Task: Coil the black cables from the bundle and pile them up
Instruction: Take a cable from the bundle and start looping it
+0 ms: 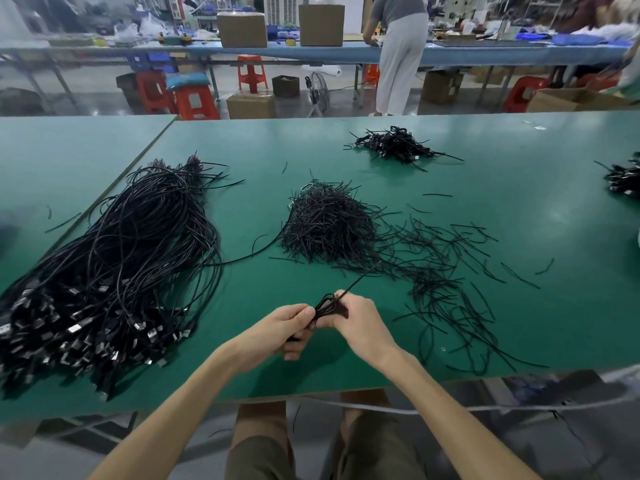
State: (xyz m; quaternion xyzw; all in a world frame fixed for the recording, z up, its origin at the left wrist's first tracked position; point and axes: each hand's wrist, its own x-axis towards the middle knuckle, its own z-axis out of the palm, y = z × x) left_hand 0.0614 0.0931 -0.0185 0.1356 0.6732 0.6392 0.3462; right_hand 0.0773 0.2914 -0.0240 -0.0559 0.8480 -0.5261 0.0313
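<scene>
A big bundle of black cables [114, 265] with metal plugs lies on the left of the green table [519, 161]. Near the front edge my left hand [280, 332] and my right hand [360, 323] both grip a small coiled black cable [329, 306] between them. A thin black tie [360, 280] sticks up and away from the coil past my right fingers. A pile of coiled cables [394, 145] sits at the far middle of the table.
A heap of short black ties [329, 223] lies in the middle, with loose ties scattered to its right [457, 271]. Another dark pile [623, 180] is at the right edge. Behind the table are red stools, cardboard boxes and a standing person [398, 53].
</scene>
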